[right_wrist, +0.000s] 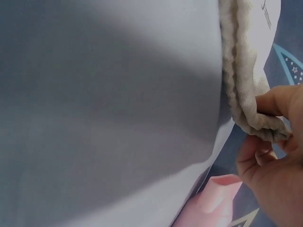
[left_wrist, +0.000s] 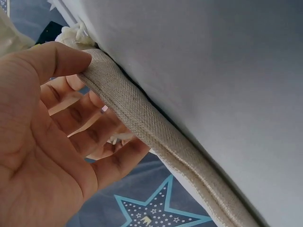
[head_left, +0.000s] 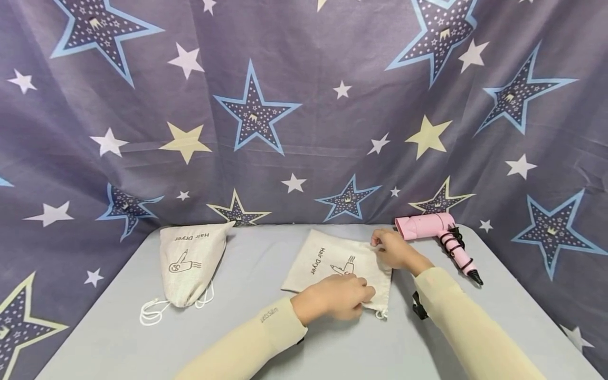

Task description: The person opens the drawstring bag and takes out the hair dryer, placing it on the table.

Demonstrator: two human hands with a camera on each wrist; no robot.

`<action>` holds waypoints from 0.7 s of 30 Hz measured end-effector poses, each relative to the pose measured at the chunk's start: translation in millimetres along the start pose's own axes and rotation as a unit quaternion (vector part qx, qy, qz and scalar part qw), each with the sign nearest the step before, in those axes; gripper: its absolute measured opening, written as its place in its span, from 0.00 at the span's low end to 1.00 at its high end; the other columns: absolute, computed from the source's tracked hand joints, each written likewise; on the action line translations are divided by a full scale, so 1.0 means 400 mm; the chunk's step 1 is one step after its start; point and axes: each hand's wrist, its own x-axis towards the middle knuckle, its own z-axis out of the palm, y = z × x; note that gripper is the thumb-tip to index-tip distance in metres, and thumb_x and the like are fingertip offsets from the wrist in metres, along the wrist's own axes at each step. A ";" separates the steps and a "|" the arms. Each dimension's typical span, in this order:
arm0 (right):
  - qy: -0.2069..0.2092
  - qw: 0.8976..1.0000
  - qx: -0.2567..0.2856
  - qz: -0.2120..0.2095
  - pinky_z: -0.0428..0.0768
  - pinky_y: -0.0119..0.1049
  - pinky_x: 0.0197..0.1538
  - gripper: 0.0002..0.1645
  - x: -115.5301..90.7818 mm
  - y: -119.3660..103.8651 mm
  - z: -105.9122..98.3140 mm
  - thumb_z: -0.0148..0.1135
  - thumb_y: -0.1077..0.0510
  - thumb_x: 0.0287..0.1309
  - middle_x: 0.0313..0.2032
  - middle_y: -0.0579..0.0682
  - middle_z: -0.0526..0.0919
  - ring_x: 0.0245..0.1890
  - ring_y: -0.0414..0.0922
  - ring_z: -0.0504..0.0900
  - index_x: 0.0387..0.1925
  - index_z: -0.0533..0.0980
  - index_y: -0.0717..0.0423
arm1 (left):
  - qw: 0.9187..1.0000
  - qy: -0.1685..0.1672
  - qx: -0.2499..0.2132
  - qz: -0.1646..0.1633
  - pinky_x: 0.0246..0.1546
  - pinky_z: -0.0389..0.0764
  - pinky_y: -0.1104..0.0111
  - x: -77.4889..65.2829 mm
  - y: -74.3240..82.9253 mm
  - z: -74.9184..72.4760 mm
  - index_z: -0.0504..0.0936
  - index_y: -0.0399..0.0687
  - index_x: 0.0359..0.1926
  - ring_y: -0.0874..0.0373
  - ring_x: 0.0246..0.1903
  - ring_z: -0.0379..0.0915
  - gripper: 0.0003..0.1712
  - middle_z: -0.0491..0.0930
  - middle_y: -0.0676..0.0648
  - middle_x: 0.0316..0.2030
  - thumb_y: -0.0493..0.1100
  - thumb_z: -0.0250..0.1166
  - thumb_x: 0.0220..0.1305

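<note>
A cream drawstring bag (head_left: 328, 252) printed "Hair Dryer" lies on the table, its gathered mouth toward the right. At the mouth's far corner, my right hand (head_left: 395, 248) pinches the fabric between thumb and fingers; the right wrist view shows the ruffled opening (right_wrist: 239, 71) beside that hand. Over the near side of the same bag, my left hand (head_left: 339, 296) covers part of the print. In the left wrist view its thumb (left_wrist: 71, 59) lies on the bag's edge (left_wrist: 128, 104) near the corner with the white cord, and its fingers curl on the other side of the cloth.
A pink hair dryer (head_left: 425, 226) with a black cord wound around its handle lies at the table's back right. Another cream "Hair Dryer" bag (head_left: 192, 258), with white cords (head_left: 154, 311), sits on the left. A star-patterned curtain (head_left: 294, 169) hangs behind the grey-white table (head_left: 119, 343).
</note>
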 end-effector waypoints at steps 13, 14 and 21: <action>-0.009 0.998 0.007 0.066 0.71 0.45 0.40 0.12 -0.053 0.044 -0.047 0.57 0.74 0.45 0.30 0.52 0.73 0.33 0.47 0.71 0.31 0.73 0.57 | 1.000 0.012 -0.013 -0.011 0.27 0.69 0.70 0.045 -0.011 0.003 0.68 0.57 0.32 0.62 0.29 0.67 0.12 0.68 0.56 0.30 0.41 0.66 0.60; -0.007 0.998 0.002 0.065 0.71 0.45 0.40 0.12 -0.057 0.049 -0.049 0.57 0.74 0.45 0.30 0.52 0.73 0.32 0.47 0.70 0.31 0.73 0.57 | 1.000 0.014 -0.011 -0.011 0.26 0.68 0.70 0.049 -0.011 0.002 0.68 0.57 0.32 0.62 0.29 0.67 0.12 0.68 0.56 0.30 0.41 0.66 0.59; 0.007 0.997 -0.043 0.058 0.68 0.48 0.41 0.10 -0.090 0.085 -0.064 0.64 0.71 0.50 0.29 0.49 0.72 0.31 0.45 0.70 0.31 0.73 0.56 | 0.999 0.020 0.003 -0.024 0.26 0.70 0.69 0.078 -0.003 -0.004 0.70 0.58 0.33 0.62 0.30 0.68 0.11 0.69 0.56 0.31 0.41 0.65 0.61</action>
